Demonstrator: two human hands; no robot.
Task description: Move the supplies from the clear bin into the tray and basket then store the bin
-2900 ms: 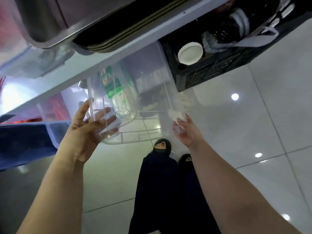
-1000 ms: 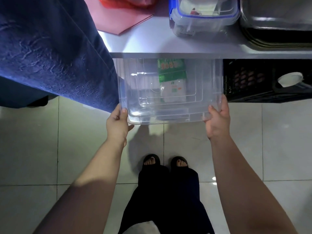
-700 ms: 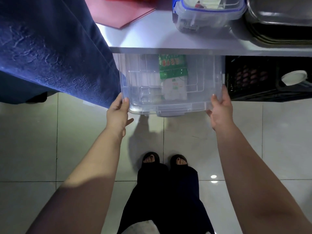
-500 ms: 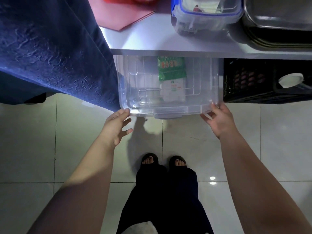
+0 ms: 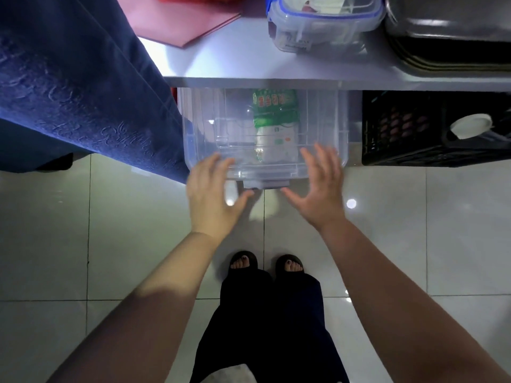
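Note:
The clear bin (image 5: 204,117) stands on the tiled floor under the white table (image 5: 249,62), its front wall sticking out past the table's edge. A green and white packet (image 5: 275,125) shows through its clear walls; I cannot tell whether the packet is inside or behind. My left hand (image 5: 211,194) and my right hand (image 5: 320,186) are spread flat at the bin's front wall, fingers apart, holding nothing. A metal tray (image 5: 448,34) sits on the table at the right.
A black crate (image 5: 401,128) with a white lid in it stands right of the bin. A blue cloth (image 5: 77,78) hangs at the left. On the table are a blue-lidded clear box (image 5: 323,26) and a red folder (image 5: 188,20). My feet (image 5: 266,265) stand below.
The bin went down to the floor and slid in under the table. Both hands let go of its side corners and moved inward to its front wall.

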